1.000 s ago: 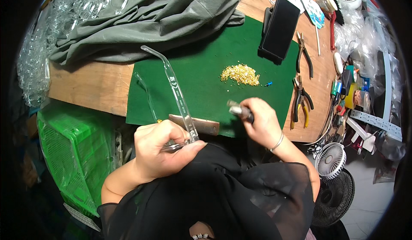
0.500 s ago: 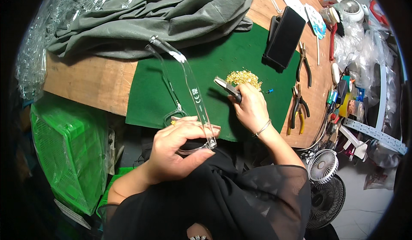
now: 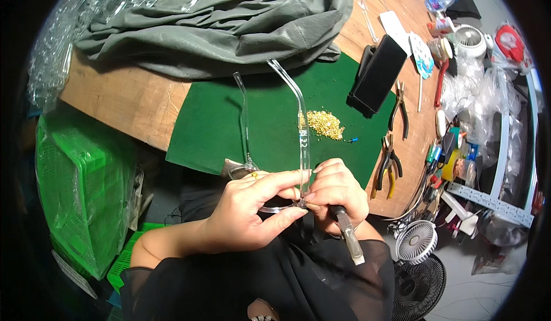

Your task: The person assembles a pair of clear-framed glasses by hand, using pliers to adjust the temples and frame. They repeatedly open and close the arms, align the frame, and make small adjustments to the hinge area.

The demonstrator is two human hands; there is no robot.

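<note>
The clear plastic eyeglass frame [image 3: 281,166] is held at the near edge of the green felt mat [image 3: 270,120], above the person's lap. Both temple arms point away from the person, out over the mat. The left hand [image 3: 247,212] grips the frame front from the left; its fingers [image 3: 275,182] are pinched on the front rim, thumb below and index finger above. The right hand [image 3: 336,192] meets the frame at the hinge of the right temple arm. Its fingers are curled tight around a slim tool [image 3: 349,235], whose handle projects toward the person from the bottom of the fist. The tool tip is hidden behind the fingers.

A small heap of gold-coloured parts [image 3: 325,124] lies on the mat, beyond the frame. Two pairs of pliers [image 3: 388,166] lie on the wooden counter [image 3: 123,94], just right of the mat. A grey cloth [image 3: 224,22] covers the far edge of the mat.
</note>
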